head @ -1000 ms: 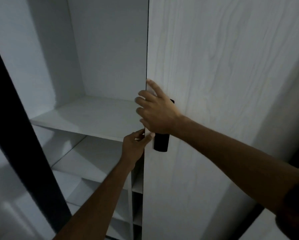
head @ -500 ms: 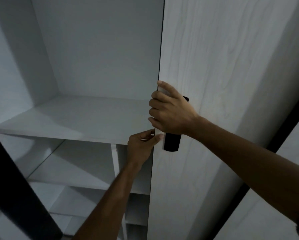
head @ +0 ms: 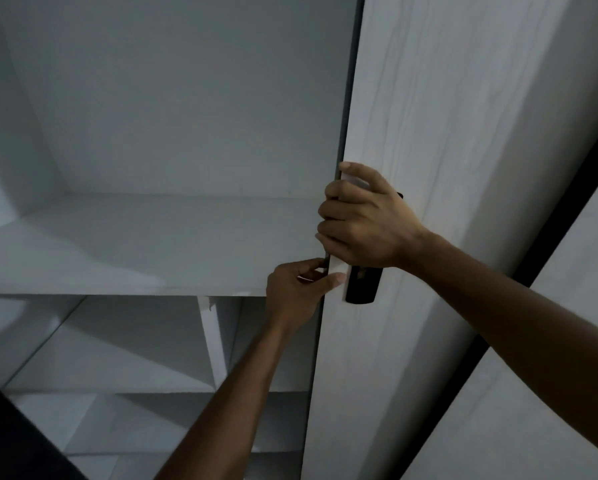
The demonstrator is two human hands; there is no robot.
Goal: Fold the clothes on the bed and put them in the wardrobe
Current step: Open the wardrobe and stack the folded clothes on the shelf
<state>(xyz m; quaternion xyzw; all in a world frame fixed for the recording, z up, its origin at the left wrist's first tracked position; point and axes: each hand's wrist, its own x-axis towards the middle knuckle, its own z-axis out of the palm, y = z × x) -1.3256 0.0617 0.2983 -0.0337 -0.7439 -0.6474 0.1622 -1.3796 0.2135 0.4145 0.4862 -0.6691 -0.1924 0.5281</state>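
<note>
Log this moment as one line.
door: part open | left hand: pinches door edge | right hand: grips door edge over black handle

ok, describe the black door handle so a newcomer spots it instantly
Start at the tall pale wood-grain wardrobe door filling the view's right half. The right hand grips its left edge, with the left hand pinching just below. The short black vertical bar handle pokes out beneath the right hand, the only dark fitting on that light panel.
</note>
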